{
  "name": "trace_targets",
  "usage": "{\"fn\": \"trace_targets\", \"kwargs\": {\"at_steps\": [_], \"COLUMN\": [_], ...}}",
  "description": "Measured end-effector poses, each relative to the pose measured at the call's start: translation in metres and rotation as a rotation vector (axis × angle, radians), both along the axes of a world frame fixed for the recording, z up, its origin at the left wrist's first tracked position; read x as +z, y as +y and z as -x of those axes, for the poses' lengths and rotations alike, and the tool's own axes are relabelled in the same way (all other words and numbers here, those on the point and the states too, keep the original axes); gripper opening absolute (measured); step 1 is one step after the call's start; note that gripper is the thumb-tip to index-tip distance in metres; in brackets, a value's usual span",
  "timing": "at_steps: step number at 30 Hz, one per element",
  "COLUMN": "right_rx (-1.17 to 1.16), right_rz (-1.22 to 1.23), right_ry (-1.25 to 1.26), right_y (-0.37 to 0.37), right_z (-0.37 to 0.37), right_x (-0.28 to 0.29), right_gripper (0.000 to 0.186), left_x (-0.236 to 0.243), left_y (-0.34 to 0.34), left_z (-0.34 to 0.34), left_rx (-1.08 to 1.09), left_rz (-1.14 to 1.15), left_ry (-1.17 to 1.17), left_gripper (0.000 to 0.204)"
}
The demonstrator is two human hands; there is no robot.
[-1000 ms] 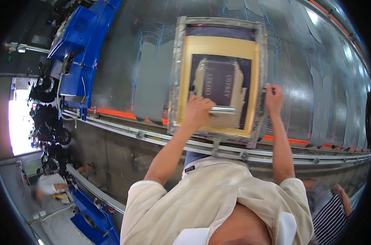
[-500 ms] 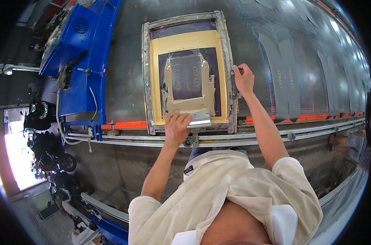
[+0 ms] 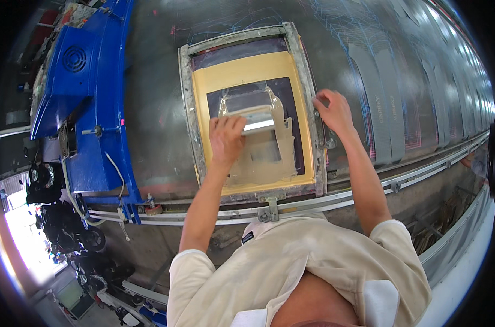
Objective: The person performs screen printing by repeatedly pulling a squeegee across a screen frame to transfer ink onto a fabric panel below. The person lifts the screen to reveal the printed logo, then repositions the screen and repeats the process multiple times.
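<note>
A printing screen [image 3: 247, 66] in a worn metal frame lies on the long dark table before me, its mesh bordered with yellowish tape. Beige-grey ink [image 3: 265, 166] coats the screen's middle. My left hand [image 3: 227, 140] is closed on one end of a metal squeegee [image 3: 258, 121], which rests across the inked area in the upper half of the screen. At the frame's right side my right hand [image 3: 336, 113] has its thumb and forefinger curled together against the frame edge, near a small knob [image 3: 316, 114]. Its other fingers are bent and partly hidden.
Grey fabric pieces [image 3: 379, 103] with printed lettering lie on the table at right. A blue machine [image 3: 97, 120] stands at the left. Metal rails [image 3: 356, 193] run along the table's near edge, with a bracket [image 3: 271, 207] at the frame. Motorcycles [image 3: 67, 210] stand at far left.
My left hand has pushed the squeegee from the screen's near end to its upper half, spreading ink. My right hand stays by the frame's right side. The view has shifted and tilted slightly.
</note>
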State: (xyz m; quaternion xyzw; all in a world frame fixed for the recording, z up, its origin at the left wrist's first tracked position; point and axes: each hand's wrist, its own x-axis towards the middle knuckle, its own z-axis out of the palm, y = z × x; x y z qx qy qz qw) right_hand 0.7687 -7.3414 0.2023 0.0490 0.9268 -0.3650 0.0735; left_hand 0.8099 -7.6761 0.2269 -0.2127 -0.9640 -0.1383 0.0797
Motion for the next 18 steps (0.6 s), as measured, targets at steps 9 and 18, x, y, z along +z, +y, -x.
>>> {"fn": "trace_targets", "kwargs": {"at_steps": [9, 18], "right_rx": [0.689, 0.717], "right_rz": [-0.194, -0.292], "right_ry": [-0.085, 0.06], "right_y": [-0.115, -0.119], "right_z": [0.094, 0.013], "right_x": [0.067, 0.036], "right_gripper": [0.038, 0.023], "left_x": [0.029, 0.018], "left_y": [0.002, 0.001], "left_z": [0.119, 0.04], "left_rx": [-0.013, -0.051], "left_rz": [0.02, -0.022], "left_ry": [-0.409, -0.384], "left_gripper": [0.025, 0.02]}}
